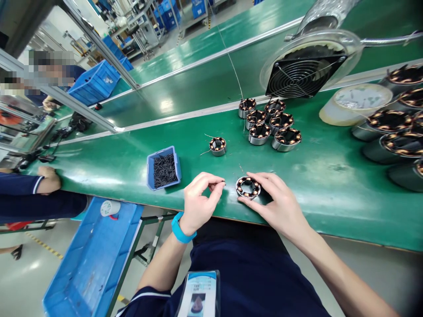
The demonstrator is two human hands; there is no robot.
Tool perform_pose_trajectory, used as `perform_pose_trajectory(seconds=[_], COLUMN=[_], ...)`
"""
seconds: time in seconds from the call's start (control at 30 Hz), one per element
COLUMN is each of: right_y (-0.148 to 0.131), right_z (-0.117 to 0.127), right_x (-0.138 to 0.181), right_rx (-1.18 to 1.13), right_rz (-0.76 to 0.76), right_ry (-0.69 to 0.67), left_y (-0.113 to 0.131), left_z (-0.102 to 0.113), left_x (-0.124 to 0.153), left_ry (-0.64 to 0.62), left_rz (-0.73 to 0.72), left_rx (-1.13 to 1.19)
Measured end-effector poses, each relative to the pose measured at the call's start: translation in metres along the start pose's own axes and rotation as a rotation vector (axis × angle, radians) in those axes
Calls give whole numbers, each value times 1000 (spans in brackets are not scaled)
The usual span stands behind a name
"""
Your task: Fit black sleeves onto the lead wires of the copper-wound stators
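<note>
My right hand (276, 196) grips a motor stator (247, 188), a metal ring with copper windings, by its right side, thumb in front and fingers behind. The stator is at the bench's front edge. To its left, my left hand (205, 193) is closed in a pinch, and a small dark piece (224, 182) shows at the fingertips, apart from the stator. Left of that hand stands a blue bin (150, 169) full of small black strips (164, 171). Another stator (217, 146) with loose wire ends sits behind my hands.
Several stators (259, 134) stand grouped behind, with larger ones (401, 145) at the right beside a roll of tape (356, 103). A fan grille (304, 78) with a duct hangs at the back. A blue tray (90, 255) is below left; a co-worker's arm (48, 180) rests at far left.
</note>
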State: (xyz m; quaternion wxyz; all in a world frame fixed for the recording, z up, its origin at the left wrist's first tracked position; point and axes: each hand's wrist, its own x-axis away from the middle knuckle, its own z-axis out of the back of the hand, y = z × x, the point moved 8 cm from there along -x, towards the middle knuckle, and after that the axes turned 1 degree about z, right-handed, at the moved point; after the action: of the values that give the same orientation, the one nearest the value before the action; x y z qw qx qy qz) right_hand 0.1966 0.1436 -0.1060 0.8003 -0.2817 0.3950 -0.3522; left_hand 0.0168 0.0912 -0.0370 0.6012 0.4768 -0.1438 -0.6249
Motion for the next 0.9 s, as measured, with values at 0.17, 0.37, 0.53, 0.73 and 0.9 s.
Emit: perform_pose_trajectory(seconds=[0.17,0.37,0.53,0.73,0.9], right_y=[-1,-1,-1,0,1], right_z=[0,0,0,-1,-1], right_x=[0,0,0,1,2], right_rx=[5,0,0,0,0], right_rz=[9,9,11,18,24], right_ry=[2,0,-2,0,1], left_y=[0,0,0,-13,-29], left_z=[-1,-12,-27,-33,-36], left_x=[2,4,8,4,4], left_ry=[-9,-70,-160,-229,-289], left_rz=[-11,-26,-72,118,378], left_rx=[4,-5,-47,68,271])
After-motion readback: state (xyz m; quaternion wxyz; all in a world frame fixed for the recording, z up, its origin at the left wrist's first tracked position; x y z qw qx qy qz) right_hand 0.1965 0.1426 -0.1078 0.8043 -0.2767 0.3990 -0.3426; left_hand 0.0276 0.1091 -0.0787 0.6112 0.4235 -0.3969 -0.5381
